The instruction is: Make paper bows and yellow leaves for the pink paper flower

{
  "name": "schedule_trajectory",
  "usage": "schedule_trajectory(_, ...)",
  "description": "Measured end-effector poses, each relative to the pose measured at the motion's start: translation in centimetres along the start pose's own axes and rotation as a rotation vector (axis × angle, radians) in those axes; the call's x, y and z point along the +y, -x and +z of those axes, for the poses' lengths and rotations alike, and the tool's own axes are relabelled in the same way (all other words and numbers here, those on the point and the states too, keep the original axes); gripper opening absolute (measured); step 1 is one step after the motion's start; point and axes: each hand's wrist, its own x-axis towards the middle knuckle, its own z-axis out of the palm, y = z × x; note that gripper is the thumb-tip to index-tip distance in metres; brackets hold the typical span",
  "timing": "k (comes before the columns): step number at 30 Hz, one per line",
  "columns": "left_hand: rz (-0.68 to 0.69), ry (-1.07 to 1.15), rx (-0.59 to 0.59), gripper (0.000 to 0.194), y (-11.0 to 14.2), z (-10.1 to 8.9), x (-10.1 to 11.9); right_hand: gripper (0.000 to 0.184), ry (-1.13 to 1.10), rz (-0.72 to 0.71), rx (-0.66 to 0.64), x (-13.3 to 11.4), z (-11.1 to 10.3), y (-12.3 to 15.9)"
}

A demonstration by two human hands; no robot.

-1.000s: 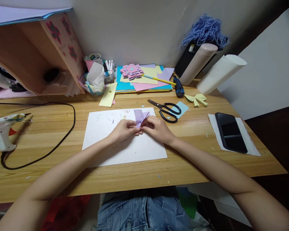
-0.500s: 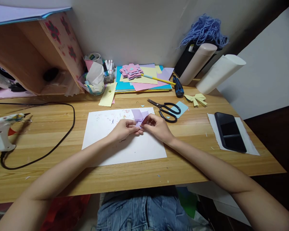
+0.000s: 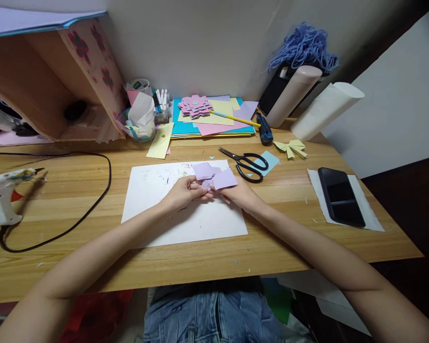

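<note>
Between my hands is a piece of folded purple paper (image 3: 224, 179), its flaps spread out, above a white sheet (image 3: 146, 214) marked with coloured specks. My left hand (image 3: 186, 193) pinches its lower left side. My right hand (image 3: 241, 194) holds it from the right and below, the fingers partly hidden under a flap. Black-handled scissors (image 3: 250, 166) lie just beyond my right hand, partly over a light blue paper square (image 3: 270, 161).
A hot glue gun (image 3: 5, 195) with a looped black cord lies left. Stacked coloured paper (image 3: 186, 126), a layered pink paper flower (image 3: 195, 105), a cutter (image 3: 265, 129) and a yellow paper bow (image 3: 291, 148) sit behind. A phone (image 3: 341, 196) lies right.
The purple paper has opened out, with a flap now spread to the right over my right fingers. My right hand has shifted from pinching its top to holding it from beneath.
</note>
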Motion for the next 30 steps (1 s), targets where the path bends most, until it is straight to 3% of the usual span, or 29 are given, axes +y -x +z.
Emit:
schedule_trajectory(6, -0.002, 0.005, 0.014, 0.036, -0.13, 0.15, -0.36, 0.025, -0.018, 0.014, 0.011, -0.24, -0.14, -0.11)
schedule_trajectory(15, -0.155, 0.009, -0.047, 0.009, -0.34, -0.44, -0.12, 0.032, 0.06, 0.013, 0.044, -0.49, -0.21, 0.04)
schedule_trajectory(30, -0.128, -0.041, -0.04, 0.019, -0.29, -0.31, -0.05, 0.027, 0.038, 0.022, 0.033, -0.44, 0.04, -0.03)
